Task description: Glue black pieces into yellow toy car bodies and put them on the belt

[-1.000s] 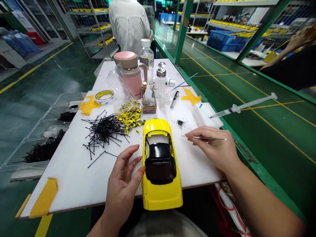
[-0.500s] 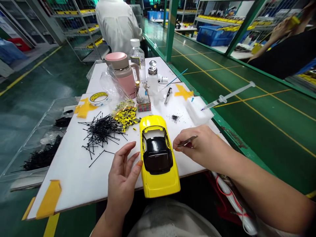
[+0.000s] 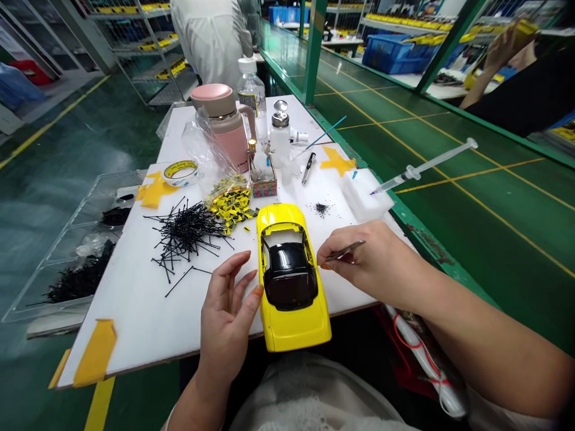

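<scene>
So we've got the car (image 3: 294,326) sitting on the board (image 3: 148,317), its near end hanging just past the board's front edge, black roof up. Our left hand (image 3: 227,311) is just left of the car, fingers loosely spread and gripping nothing, with the thumb tip touching the car's side. Our right hand (image 3: 368,263) is just right of the car, pinching the tweezers (image 3: 345,251) between thumb and fingers. Can't tell if the tips hold anything, they're hidden by the fingers.

Left of the car and a bit further back there's a messy pile of rods (image 3: 186,230), and between that and the car's far end a heap of clips (image 3: 231,206). Just right of the far end sits a little patch of specks (image 3: 321,208), and past that a foam block (image 3: 366,200) with a syringe (image 3: 422,167) stuck in it at a slant. Well behind the car are the mug (image 3: 222,123), bottle (image 3: 251,96), dispenser (image 3: 281,134), pen (image 3: 308,167) and tape (image 3: 180,172). Way behind all that, a person in white (image 3: 211,36) has their back to us.
</scene>
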`<move>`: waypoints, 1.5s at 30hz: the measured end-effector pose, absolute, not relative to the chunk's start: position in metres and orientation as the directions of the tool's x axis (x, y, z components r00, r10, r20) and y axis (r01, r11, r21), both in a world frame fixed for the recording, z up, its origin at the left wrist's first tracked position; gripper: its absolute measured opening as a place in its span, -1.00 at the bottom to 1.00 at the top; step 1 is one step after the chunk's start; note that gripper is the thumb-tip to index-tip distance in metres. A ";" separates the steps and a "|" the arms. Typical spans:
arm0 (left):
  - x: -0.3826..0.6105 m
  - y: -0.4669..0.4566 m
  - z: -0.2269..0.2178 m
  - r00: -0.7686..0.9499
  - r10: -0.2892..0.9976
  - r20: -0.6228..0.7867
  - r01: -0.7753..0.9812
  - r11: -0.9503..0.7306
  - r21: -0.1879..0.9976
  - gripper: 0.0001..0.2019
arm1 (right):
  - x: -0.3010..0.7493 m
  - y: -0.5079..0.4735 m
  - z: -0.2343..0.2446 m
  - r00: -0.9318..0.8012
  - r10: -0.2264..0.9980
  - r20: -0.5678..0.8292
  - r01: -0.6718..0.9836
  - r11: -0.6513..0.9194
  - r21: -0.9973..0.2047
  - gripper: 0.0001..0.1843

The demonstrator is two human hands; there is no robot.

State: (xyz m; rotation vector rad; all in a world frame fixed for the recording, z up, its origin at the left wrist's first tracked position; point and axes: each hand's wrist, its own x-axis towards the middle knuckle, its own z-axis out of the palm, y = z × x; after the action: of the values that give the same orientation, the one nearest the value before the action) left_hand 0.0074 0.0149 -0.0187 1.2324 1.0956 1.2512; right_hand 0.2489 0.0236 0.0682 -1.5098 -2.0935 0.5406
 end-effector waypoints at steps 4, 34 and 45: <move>0.008 0.016 -0.018 0.047 0.996 0.071 -0.076 -0.067 0.995 -0.60 | 0.249 0.023 0.068 -0.274 0.948 0.162 0.749 0.316 -0.582 -0.73; 0.007 0.014 -0.018 0.066 0.995 0.073 0.001 -0.073 0.997 -0.60 | 0.242 -0.033 0.000 -0.015 0.968 0.250 0.645 0.200 -0.738 -0.55; 0.009 0.016 -0.019 0.052 0.993 0.107 0.033 -0.109 0.994 -0.60 | 0.227 -0.042 -0.006 -0.245 0.877 0.412 0.926 0.337 -0.167 -0.53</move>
State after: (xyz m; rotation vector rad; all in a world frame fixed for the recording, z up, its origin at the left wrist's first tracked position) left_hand 0.0085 0.0160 -0.0188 1.3384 1.1447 1.2329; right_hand 0.2268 -0.0423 -0.0058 -1.5833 -2.1746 -0.1526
